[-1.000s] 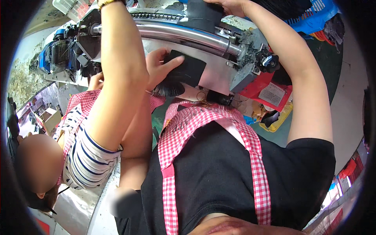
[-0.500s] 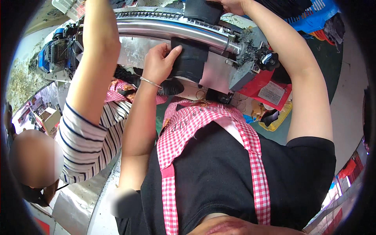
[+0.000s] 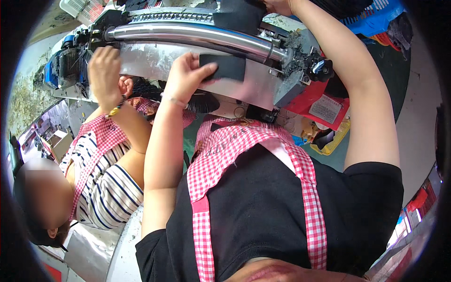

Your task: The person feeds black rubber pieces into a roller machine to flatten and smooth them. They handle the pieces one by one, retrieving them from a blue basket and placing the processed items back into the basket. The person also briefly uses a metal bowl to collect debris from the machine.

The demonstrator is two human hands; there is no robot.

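Note:
My left hand [image 3: 182,77] pinches a flat black piece of sheet material [image 3: 231,68], thumb on top, just on the near side of a shiny metal roller [image 3: 188,33]. The piece's edges are blurred, over the machine's metal front plate [image 3: 145,58]. At the top edge of the picture my right hand [image 3: 281,6], partly cut off, has its fingers closed at the side of another black sheet [image 3: 239,17]. That sheet lies on the roller's far side, next to a ridged feed bar [image 3: 174,18].
A co-worker in a striped shirt stands at my left, a raised hand [image 3: 104,70] near the roller's left end. Black knobs [image 3: 322,69] sit at the machine's right end. Blue baskets [image 3: 376,23] of black pieces stand far right; a yellow basket [image 3: 332,143] is below.
My left hand has moved slightly left, drawing its black piece clear of the roller. My right hand and its sheet have shifted slightly. The co-worker's arm has pulled back from over the machine.

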